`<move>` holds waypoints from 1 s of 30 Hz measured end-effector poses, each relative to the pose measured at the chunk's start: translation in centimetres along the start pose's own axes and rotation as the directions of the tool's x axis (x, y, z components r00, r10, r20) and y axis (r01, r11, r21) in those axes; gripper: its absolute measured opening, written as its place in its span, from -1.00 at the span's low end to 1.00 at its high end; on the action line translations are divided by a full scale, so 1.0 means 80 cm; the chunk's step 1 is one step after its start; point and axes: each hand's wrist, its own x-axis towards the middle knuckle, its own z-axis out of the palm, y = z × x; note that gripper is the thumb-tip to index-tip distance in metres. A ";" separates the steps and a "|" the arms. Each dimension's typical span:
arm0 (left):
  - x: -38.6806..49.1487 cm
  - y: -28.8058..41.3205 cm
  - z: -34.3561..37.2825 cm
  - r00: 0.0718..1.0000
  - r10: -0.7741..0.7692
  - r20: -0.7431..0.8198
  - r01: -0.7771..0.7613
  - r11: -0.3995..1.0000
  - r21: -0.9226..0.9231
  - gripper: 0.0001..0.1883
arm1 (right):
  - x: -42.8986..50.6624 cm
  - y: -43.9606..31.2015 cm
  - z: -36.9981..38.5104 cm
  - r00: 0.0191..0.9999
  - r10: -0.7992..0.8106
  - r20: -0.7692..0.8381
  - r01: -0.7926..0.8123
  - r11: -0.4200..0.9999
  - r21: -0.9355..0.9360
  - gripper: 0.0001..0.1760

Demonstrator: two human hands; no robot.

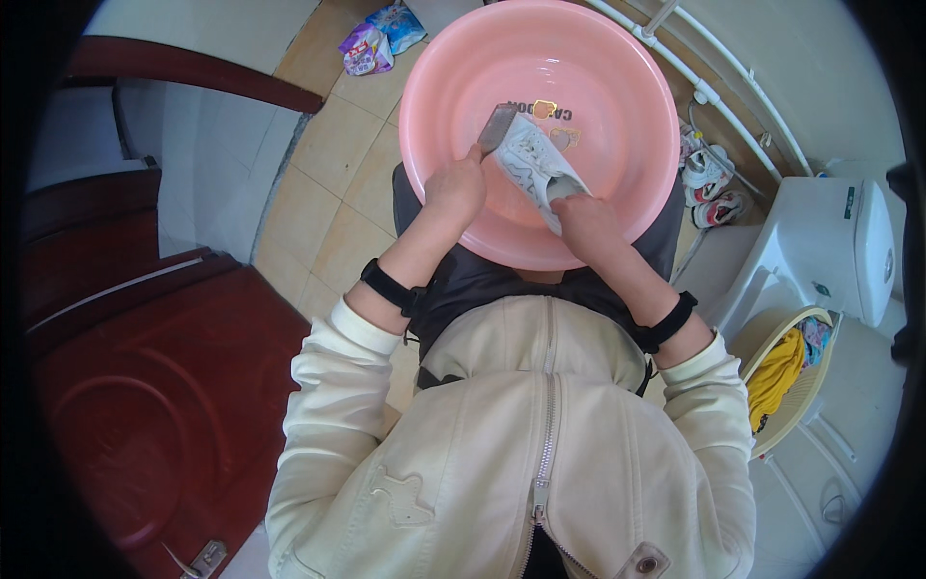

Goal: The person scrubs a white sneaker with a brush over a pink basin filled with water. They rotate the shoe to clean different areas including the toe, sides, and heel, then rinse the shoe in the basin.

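Observation:
A large pink plastic basin (629, 181) rests between my knees, with printed lettering and small pictures on its inner bottom. My right hand (587, 223) grips a white lace-up shoe (532, 155) at its heel and opening, its toe pointing up and to the left over the basin. In my left hand (457, 184) is the handle of a greyish brush (498, 129). The brush lies against the toe end of the shoe. Its bristles cannot be made out clearly.
Detergent bags (367, 49) lie on the tiled floor beyond the basin. Several shoes (707, 174) stand by white pipes at right, near a white toilet (817, 231). A cream basket (803, 405) holds clothes. A dark red door (166, 420) is at left.

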 end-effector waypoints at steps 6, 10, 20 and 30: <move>-0.041 0.010 0.011 0.981 0.196 -0.015 -0.196 0.978 -0.075 -0.59 | 0.001 0.005 -0.004 0.998 0.045 0.041 -0.048 0.995 0.084 -0.73; -0.028 -0.004 0.011 0.990 0.137 0.039 -0.135 0.989 -0.068 -0.57 | 0.000 0.003 -0.006 0.997 0.064 0.039 -0.067 0.994 0.083 -0.74; -0.039 0.003 0.014 0.977 0.209 0.030 -0.205 0.973 -0.110 -0.56 | 0.004 0.014 -0.003 0.992 0.109 0.062 -0.121 0.967 0.226 -0.69; 0.016 -0.005 0.015 0.996 0.030 -0.081 -0.037 0.995 -0.093 -0.56 | 0.001 0.033 -0.002 0.962 0.248 0.115 -0.273 0.853 0.446 -0.62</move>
